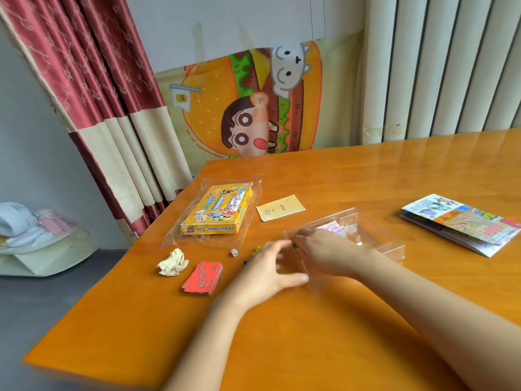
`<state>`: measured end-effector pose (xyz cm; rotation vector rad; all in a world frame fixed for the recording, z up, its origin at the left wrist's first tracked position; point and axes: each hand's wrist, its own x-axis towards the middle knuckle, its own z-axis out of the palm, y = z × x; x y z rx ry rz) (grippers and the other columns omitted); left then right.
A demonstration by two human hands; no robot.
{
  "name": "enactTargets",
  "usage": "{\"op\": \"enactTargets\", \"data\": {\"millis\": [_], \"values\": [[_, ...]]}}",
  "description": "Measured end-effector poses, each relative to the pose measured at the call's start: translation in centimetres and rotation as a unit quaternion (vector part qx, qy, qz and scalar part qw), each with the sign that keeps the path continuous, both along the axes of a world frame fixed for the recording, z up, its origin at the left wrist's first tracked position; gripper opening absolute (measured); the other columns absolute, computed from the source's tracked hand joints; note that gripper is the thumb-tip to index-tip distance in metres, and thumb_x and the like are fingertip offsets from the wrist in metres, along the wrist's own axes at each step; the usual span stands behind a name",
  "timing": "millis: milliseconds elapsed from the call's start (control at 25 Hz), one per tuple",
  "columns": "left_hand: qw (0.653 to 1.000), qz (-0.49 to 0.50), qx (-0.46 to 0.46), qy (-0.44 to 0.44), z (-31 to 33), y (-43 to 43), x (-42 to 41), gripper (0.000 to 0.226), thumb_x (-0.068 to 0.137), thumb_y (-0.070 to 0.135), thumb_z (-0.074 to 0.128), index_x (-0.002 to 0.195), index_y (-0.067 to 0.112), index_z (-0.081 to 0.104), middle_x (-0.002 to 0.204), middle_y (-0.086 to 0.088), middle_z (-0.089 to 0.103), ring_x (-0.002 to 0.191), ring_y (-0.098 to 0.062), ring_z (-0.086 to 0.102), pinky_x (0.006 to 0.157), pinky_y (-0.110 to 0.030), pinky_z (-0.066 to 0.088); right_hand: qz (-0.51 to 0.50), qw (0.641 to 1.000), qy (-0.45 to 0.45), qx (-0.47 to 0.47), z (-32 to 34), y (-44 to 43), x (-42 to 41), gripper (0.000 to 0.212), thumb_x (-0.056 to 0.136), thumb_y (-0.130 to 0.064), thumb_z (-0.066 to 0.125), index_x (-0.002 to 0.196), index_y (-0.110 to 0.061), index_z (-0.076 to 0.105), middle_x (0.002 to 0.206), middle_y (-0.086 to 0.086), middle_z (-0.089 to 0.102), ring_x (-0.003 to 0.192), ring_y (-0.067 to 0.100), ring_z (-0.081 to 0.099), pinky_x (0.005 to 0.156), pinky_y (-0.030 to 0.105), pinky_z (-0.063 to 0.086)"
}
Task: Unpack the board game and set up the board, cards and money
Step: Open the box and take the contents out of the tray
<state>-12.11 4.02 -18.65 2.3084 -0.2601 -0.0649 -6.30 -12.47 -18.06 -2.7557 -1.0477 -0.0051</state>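
Motion-blurred left hand [270, 266], fingers spread loose, holds nothing beside the clear plastic tray [394, 249] mid-desk. Right hand [318, 249] curls over the tray's left rim, its grip unclear and a dark speck there unreadable. Pink paper money [331, 228] is half hidden inside. Red card stack [202, 277] and yellow game box [220, 210] lie near the left edge, and the folded colourful board [462, 224] is cut off at the right edge.

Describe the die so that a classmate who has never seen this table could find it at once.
Find the yellow game box near the left edge of the orange table. Just nearer the viewer, beyond the red card stack, sits the die. It alone is a tiny white cube with dots.
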Motion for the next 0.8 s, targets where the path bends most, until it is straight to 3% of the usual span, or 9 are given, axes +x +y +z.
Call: {"op": "enactTargets", "data": {"millis": [80,200,400,520,600,800], "values": [[0.999,-0.016,0.021,0.031,-0.5,-0.4,0.1,0.093,0.066,0.042,0.082,0.144,0.028,0.033,0.133,0.013,0.038,0.12,-0.004,0.045,0.104,-0.026,0.04,-0.001,1.0,-0.014,0.001,-0.3,-0.1,0.2,0.043,0.096,-0.032,0.029,0.112,-0.005,0.058,0.109,0.013,0.057,0.101,0.03,0.055,0.089,0.038,0.039],[0.999,0.001,0.028,0.015,-1.4,-0.7,0.0,0.109,0.062,0.053,0.08,0.149,0.029,0.021,0.147,0.009,0.032,0.129,-0.004,0.038,0.11,-0.029,0.035,-0.004,0.999,-0.045,0.018,-0.6,0.3,0.6,0.073,0.079,-0.046,0.004,0.108,-0.009,0.059,0.103,0.009,0.055,0.099,0.026,0.053,0.087,0.036,0.034],[0.998,0.004,0.07,0.006,-1.7,-1.5,-0.5,0.122,0.063,0.062,0.074,0.152,0.023,0.001,0.154,0.01,0.017,0.141,-0.005,0.019,0.115,-0.025,0.021,-0.022,0.996,-0.066,0.059,-1.3,0.8,0.6,0.078,0.076,-0.055,-0.005,0.097,-0.013,0.057,0.094,0.005,0.059,0.092,0.025,0.055,0.081,0.037,0.03],[0.997,0.008,0.08,0.009,-1.4,-1.6,-0.6,0.125,0.059,0.064,0.075,0.153,0.021,0.003,0.154,0.007,0.017,0.142,-0.006,0.016,0.116,-0.025,0.018,-0.025,0.994,-0.072,0.078,-1.3,0.6,0.5,0.054,0.099,-0.048,0.018,0.09,-0.011,0.056,0.093,0.009,0.062,0.09,0.028,0.056,0.075,0.034,0.03],[0.996,0.011,0.091,0.011,-1.2,-1.8,-0.8,0.123,0.062,0.062,0.075,0.153,0.017,0.005,0.156,0.006,0.014,0.143,-0.007,0.012,0.115,-0.022,0.014,-0.029,0.996,-0.027,0.079,-0.7,0.4,0.7,0.04,0.101,-0.039,0.035,0.074,-0.014,0.049,0.081,0.012,0.06,0.078,0.03,0.053,0.066,0.03,0.027],[0.98,-0.023,0.195,-0.01,-0.9,-2.8,-1.8,0.111,0.075,0.066,0.061,0.151,0.014,0.0,0.159,0.003,0.002,0.145,-0.011,-0.004,0.117,-0.029,0.006,-0.058,0.997,-0.012,0.058,0.3,-1.0,1.2,0.049,0.094,-0.047,0.05,0.058,-0.016,0.036,0.057,0.01,0.044,0.063,0.029,0.04,0.055,0.032,0.026]]}}
